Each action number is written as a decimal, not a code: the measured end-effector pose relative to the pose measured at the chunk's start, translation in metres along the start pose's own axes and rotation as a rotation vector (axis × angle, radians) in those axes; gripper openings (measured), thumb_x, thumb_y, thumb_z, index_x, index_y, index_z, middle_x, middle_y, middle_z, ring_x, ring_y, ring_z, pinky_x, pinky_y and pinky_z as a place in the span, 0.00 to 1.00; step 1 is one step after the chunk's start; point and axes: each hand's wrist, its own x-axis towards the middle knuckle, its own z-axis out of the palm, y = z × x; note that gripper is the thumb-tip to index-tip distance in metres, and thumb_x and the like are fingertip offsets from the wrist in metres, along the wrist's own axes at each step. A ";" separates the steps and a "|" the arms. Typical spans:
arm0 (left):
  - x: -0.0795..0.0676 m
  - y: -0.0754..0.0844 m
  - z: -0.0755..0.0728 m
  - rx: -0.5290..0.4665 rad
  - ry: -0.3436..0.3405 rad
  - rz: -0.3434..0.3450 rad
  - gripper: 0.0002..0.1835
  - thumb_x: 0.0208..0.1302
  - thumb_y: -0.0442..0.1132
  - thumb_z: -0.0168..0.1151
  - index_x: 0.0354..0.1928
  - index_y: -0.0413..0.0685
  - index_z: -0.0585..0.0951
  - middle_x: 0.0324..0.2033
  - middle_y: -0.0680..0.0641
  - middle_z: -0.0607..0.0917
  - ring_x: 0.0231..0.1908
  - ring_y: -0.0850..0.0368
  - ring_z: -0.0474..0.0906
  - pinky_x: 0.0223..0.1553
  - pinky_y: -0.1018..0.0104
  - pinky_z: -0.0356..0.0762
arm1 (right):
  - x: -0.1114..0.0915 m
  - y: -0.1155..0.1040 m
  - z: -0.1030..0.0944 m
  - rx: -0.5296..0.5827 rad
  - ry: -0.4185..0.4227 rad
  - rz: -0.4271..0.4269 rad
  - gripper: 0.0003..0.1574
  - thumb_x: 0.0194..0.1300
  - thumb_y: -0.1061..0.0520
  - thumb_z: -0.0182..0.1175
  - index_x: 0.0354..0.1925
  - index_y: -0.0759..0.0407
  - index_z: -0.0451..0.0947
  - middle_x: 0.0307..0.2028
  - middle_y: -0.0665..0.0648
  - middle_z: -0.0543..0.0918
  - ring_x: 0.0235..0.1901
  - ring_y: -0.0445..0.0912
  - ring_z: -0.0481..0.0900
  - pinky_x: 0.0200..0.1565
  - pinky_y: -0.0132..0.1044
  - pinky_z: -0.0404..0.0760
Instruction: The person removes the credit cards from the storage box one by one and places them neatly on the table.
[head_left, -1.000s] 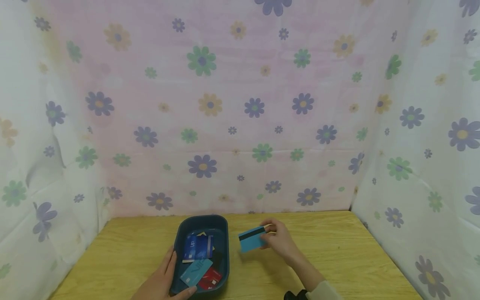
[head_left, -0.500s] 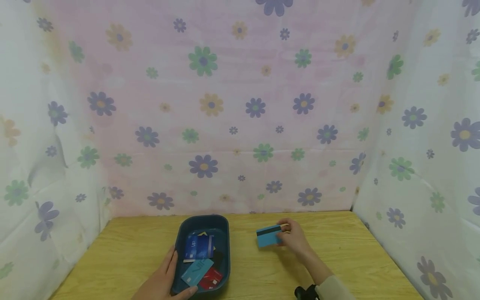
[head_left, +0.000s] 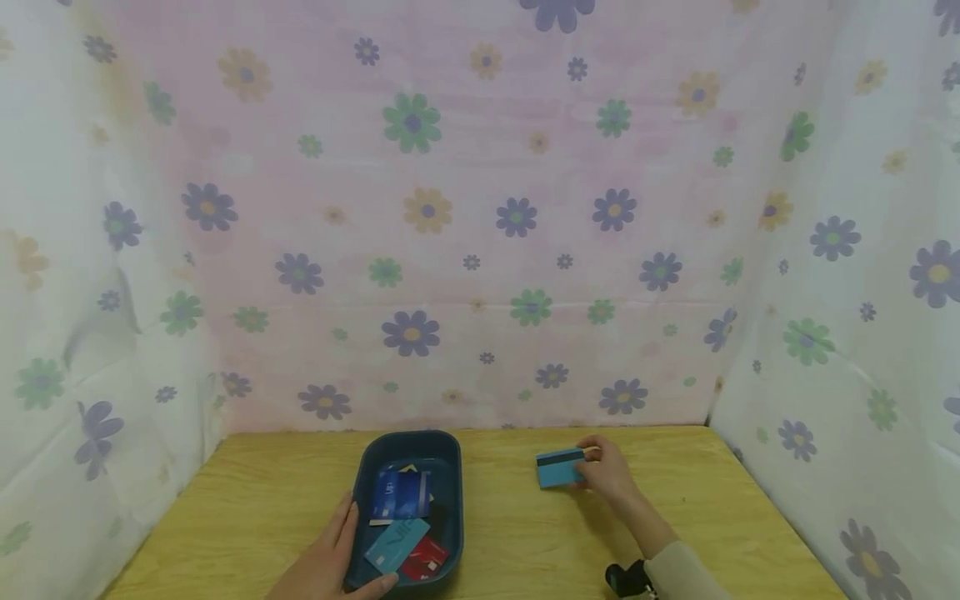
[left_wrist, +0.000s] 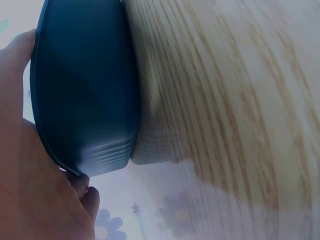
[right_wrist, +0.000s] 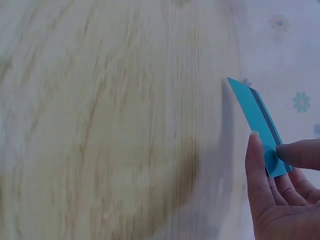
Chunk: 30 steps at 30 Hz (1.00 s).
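My right hand (head_left: 609, 475) pinches a light blue card (head_left: 557, 471) with a dark stripe along its upper part. The right wrist view shows the thumb pressed on one face of the card, held just above the table. My left hand (head_left: 330, 542) grips a dark blue plastic tub (head_left: 454, 533) at its near left side, thumb over the rim. Inside the tub lie a dark blue VIP card (head_left: 401, 497), a teal VIP card (head_left: 397, 546) and a red card (head_left: 425, 557). Bits of yellow show from beneath the dark blue card.
The wood-grain table (head_left: 517, 550) reaches back to a pink flowered cloth (head_left: 480, 275) hung behind it. Similar white flowered cloth (head_left: 847, 375) closes off the sides. A black device (head_left: 628, 578) is at my right wrist, by the pale sleeve (head_left: 682, 571).
My right hand has moved rightward with the light blue card, away from the tub. My left hand stays on the tub, and the tub's contents look the same.
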 end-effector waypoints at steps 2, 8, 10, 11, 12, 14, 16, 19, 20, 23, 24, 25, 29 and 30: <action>0.000 0.000 0.001 -0.001 0.002 0.001 0.67 0.54 0.76 0.65 0.77 0.27 0.54 0.77 0.27 0.51 0.65 0.23 0.68 0.53 0.30 0.77 | 0.001 0.002 -0.003 -0.014 0.006 0.008 0.23 0.64 0.77 0.56 0.57 0.76 0.68 0.34 0.60 0.67 0.29 0.51 0.73 0.35 0.53 0.89; 0.000 0.002 0.001 -0.022 -0.005 -0.017 0.69 0.53 0.77 0.65 0.77 0.28 0.54 0.78 0.28 0.51 0.65 0.25 0.69 0.53 0.30 0.77 | 0.004 0.008 -0.009 -0.085 0.031 0.019 0.24 0.62 0.77 0.58 0.57 0.77 0.70 0.39 0.65 0.71 0.33 0.54 0.75 0.33 0.48 0.89; -0.001 0.003 0.000 -0.025 -0.005 -0.025 0.69 0.52 0.78 0.65 0.78 0.29 0.53 0.78 0.29 0.51 0.65 0.26 0.69 0.54 0.31 0.77 | 0.005 0.010 -0.011 -0.110 0.035 0.012 0.23 0.61 0.77 0.58 0.56 0.77 0.70 0.40 0.67 0.71 0.35 0.54 0.76 0.33 0.47 0.89; -0.001 0.003 0.000 -0.024 -0.004 -0.021 0.69 0.52 0.77 0.65 0.78 0.29 0.53 0.78 0.29 0.51 0.65 0.25 0.70 0.53 0.31 0.77 | 0.006 0.011 -0.013 -0.124 0.035 0.008 0.23 0.61 0.77 0.57 0.56 0.77 0.70 0.41 0.68 0.72 0.35 0.54 0.76 0.33 0.47 0.89; -0.001 0.003 0.000 -0.024 -0.004 -0.022 0.69 0.52 0.77 0.65 0.78 0.29 0.53 0.78 0.29 0.51 0.65 0.25 0.70 0.53 0.31 0.77 | 0.007 0.011 -0.014 -0.137 0.031 0.003 0.23 0.61 0.76 0.57 0.56 0.78 0.70 0.42 0.68 0.72 0.36 0.54 0.76 0.33 0.47 0.89; -0.001 0.003 -0.001 -0.021 -0.002 -0.018 0.69 0.53 0.76 0.65 0.78 0.29 0.52 0.78 0.28 0.51 0.65 0.24 0.69 0.53 0.30 0.77 | 0.008 0.012 -0.016 -0.166 0.027 -0.008 0.23 0.62 0.76 0.57 0.56 0.78 0.70 0.42 0.69 0.73 0.36 0.54 0.77 0.33 0.46 0.89; -0.001 0.002 -0.001 -0.017 -0.001 -0.014 0.68 0.54 0.76 0.65 0.78 0.28 0.52 0.78 0.28 0.51 0.65 0.23 0.69 0.53 0.30 0.77 | 0.009 0.014 -0.018 -0.197 0.024 -0.015 0.22 0.63 0.75 0.57 0.56 0.79 0.70 0.42 0.70 0.74 0.35 0.54 0.78 0.33 0.46 0.88; -0.001 0.002 -0.001 -0.012 0.002 -0.012 0.68 0.54 0.75 0.66 0.78 0.28 0.52 0.77 0.28 0.51 0.64 0.23 0.69 0.52 0.30 0.78 | 0.011 0.016 -0.021 -0.238 0.018 -0.018 0.22 0.64 0.74 0.57 0.56 0.80 0.70 0.44 0.72 0.75 0.36 0.54 0.81 0.32 0.45 0.88; -0.002 0.003 -0.001 -0.011 0.002 -0.014 0.68 0.54 0.76 0.65 0.78 0.28 0.52 0.77 0.28 0.51 0.65 0.24 0.69 0.53 0.30 0.78 | 0.012 0.016 -0.022 -0.247 0.014 -0.016 0.22 0.64 0.74 0.57 0.57 0.80 0.70 0.45 0.73 0.75 0.36 0.55 0.81 0.32 0.44 0.88; -0.002 0.003 -0.001 -0.009 0.007 -0.013 0.68 0.54 0.76 0.65 0.78 0.28 0.53 0.78 0.28 0.52 0.65 0.25 0.69 0.53 0.31 0.78 | 0.012 0.016 -0.024 -0.281 -0.003 -0.012 0.23 0.65 0.74 0.57 0.58 0.81 0.70 0.48 0.74 0.74 0.37 0.56 0.82 0.33 0.43 0.88; -0.002 0.003 -0.001 -0.007 0.009 -0.011 0.68 0.54 0.76 0.65 0.78 0.28 0.53 0.78 0.28 0.52 0.65 0.25 0.69 0.54 0.31 0.78 | 0.012 0.015 -0.025 -0.292 -0.011 -0.012 0.23 0.65 0.73 0.58 0.58 0.81 0.70 0.48 0.75 0.74 0.38 0.56 0.82 0.33 0.43 0.87; -0.002 0.003 -0.001 -0.005 0.010 -0.009 0.68 0.54 0.76 0.65 0.78 0.28 0.53 0.77 0.28 0.52 0.65 0.25 0.70 0.53 0.31 0.78 | 0.013 0.015 -0.025 -0.309 -0.015 -0.014 0.23 0.65 0.73 0.58 0.58 0.81 0.71 0.48 0.75 0.74 0.38 0.56 0.82 0.33 0.43 0.87; -0.002 0.002 -0.001 -0.006 0.009 -0.004 0.68 0.54 0.75 0.65 0.78 0.28 0.52 0.77 0.28 0.51 0.65 0.24 0.69 0.53 0.31 0.78 | 0.015 0.013 -0.028 -0.395 -0.025 -0.038 0.23 0.64 0.71 0.60 0.56 0.81 0.73 0.46 0.73 0.77 0.40 0.57 0.81 0.35 0.45 0.86; -0.002 0.002 -0.001 -0.007 0.008 -0.005 0.68 0.54 0.75 0.65 0.78 0.28 0.52 0.77 0.28 0.51 0.65 0.24 0.69 0.53 0.31 0.78 | 0.016 0.013 -0.029 -0.429 -0.025 -0.049 0.22 0.63 0.70 0.61 0.55 0.81 0.73 0.46 0.73 0.78 0.42 0.58 0.80 0.37 0.46 0.86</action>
